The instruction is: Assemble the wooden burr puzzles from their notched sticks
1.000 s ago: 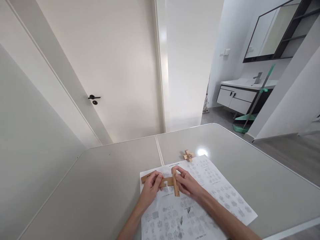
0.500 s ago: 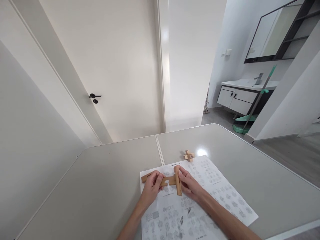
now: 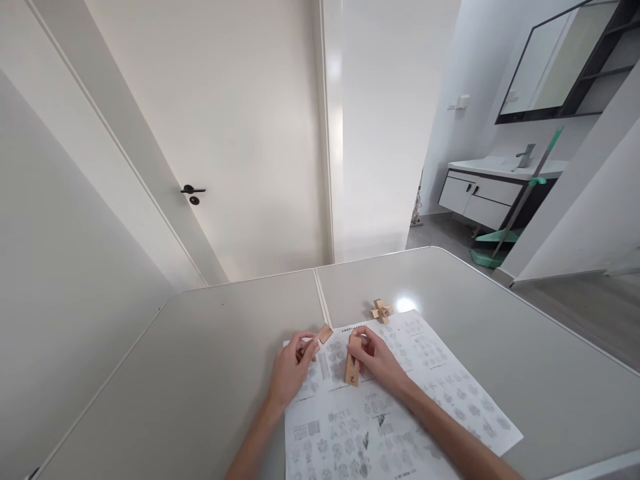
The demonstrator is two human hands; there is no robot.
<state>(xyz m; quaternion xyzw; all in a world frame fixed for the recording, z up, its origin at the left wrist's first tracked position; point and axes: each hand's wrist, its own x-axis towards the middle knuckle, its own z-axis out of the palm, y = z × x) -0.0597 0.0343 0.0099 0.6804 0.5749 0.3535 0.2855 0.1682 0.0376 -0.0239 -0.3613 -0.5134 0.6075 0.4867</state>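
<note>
My left hand (image 3: 290, 368) pinches a notched wooden puzzle piece (image 3: 325, 333), tilted up to the right, with much of it hidden by my fingers. In my right hand (image 3: 379, 357) is a second wooden puzzle piece (image 3: 352, 372), held near its upper end and marked with a dark figure like a 2. The two pieces are apart. Under both hands lies a printed instruction sheet (image 3: 400, 453) with rows of small grey drawings. Just past its far edge sits a small cross-shaped wooden puzzle (image 3: 381, 311).
The grey table (image 3: 175, 400) has a seam (image 3: 321, 297) running across it and a pale rim. Beyond it stand a white door (image 3: 250, 147) with a black handle (image 3: 193, 190), a washbasin cabinet (image 3: 480, 193), and a green broom and dustpan (image 3: 487, 257) at right.
The wooden pieces, joined or touching half a second ago, are now apart. My left hand has moved slightly left and turned its piece upward. The right piece now shows its marked face.
</note>
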